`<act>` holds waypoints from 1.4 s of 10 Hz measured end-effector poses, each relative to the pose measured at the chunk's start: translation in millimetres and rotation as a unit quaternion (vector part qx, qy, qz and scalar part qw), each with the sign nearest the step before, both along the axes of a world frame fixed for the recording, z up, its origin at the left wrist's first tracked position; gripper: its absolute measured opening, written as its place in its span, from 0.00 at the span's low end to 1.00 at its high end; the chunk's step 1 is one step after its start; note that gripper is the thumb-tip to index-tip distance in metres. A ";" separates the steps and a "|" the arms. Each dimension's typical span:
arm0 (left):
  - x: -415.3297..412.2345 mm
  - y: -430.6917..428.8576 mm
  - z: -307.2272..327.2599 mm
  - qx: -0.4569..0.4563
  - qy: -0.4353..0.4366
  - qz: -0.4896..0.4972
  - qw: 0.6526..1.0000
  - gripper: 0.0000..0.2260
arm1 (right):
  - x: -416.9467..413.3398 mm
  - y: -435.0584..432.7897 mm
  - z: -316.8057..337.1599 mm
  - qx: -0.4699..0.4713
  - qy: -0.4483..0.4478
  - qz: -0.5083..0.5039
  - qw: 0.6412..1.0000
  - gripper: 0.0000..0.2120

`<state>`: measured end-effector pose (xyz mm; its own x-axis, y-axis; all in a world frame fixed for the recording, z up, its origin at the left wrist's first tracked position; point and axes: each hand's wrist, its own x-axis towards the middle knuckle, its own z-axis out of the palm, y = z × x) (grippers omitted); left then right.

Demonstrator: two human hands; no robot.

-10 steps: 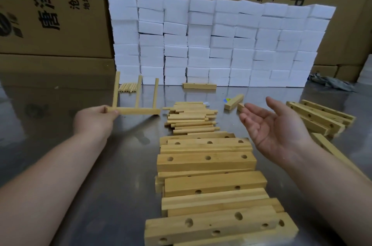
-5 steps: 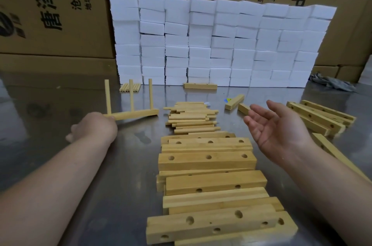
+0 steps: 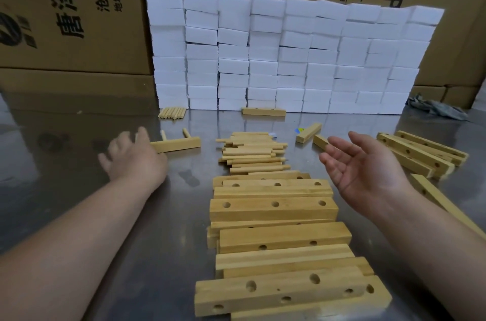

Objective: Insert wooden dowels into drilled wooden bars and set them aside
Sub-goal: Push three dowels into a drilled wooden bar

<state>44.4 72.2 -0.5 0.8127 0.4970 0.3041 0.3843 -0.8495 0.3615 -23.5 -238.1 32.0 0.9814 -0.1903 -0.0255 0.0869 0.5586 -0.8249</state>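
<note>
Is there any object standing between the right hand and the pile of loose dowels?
Nothing visible. Only bare table separates the right hand from the loose dowels. A short wooden block lies just behind the fingertips, off that path.

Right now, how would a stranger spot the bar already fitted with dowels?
Start at the wall of white blocks. In front of its left end, beside the left hand, lies one bar. It alone has dowels sticking out of it.
</note>
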 end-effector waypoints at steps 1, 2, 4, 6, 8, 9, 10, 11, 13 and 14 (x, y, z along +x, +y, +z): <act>4.3 -10.6 -3.6 0.108 0.044 -0.097 0.988 0.29 | -0.2 0.8 -1.3 -0.002 -0.003 0.007 1.000 0.13; 5.3 -12.7 -1.0 0.138 0.087 -0.112 0.980 0.21 | 0.3 1.1 -1.9 -0.006 -0.005 0.010 1.000 0.13; -2.1 -16.3 2.8 0.145 0.065 -0.098 0.982 0.19 | 2.4 1.7 -2.9 -0.013 -0.005 0.009 1.000 0.13; -5.2 -15.6 4.1 0.153 0.034 -0.091 0.983 0.14 | 2.2 1.5 -3.3 -0.019 -0.011 0.009 1.000 0.13; -5.9 -14.0 4.2 0.144 -0.008 -0.131 0.981 0.10 | 1.2 2.2 -1.7 -0.022 -0.014 0.016 1.000 0.13; -6.9 -14.1 4.3 0.116 -0.017 -0.139 0.983 0.10 | 0.7 1.6 -2.0 -0.021 -0.019 0.020 0.999 0.13; -7.5 -14.5 5.3 0.124 -0.011 -0.132 0.983 0.09 | 0.6 1.5 -2.0 -0.022 -0.021 0.021 0.999 0.13; -8.6 -15.2 6.7 0.147 -0.004 -0.126 0.981 0.08 | 0.8 1.8 -2.0 -0.024 -0.023 0.023 0.999 0.13; -8.7 -15.2 8.1 0.129 -0.001 -0.126 0.984 0.07 | 0.6 1.7 -2.2 -0.028 -0.026 0.025 0.999 0.13; -9.2 -16.4 7.1 0.089 -0.016 -0.141 0.986 0.04 | 1.1 1.3 -2.3 -0.030 -0.028 0.025 0.999 0.13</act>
<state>35.2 55.8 6.6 0.8995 0.1885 0.3942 0.1138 -0.9721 0.2051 -22.4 -236.8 29.6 0.9892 -0.1409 0.0402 0.1078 0.5135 -0.8513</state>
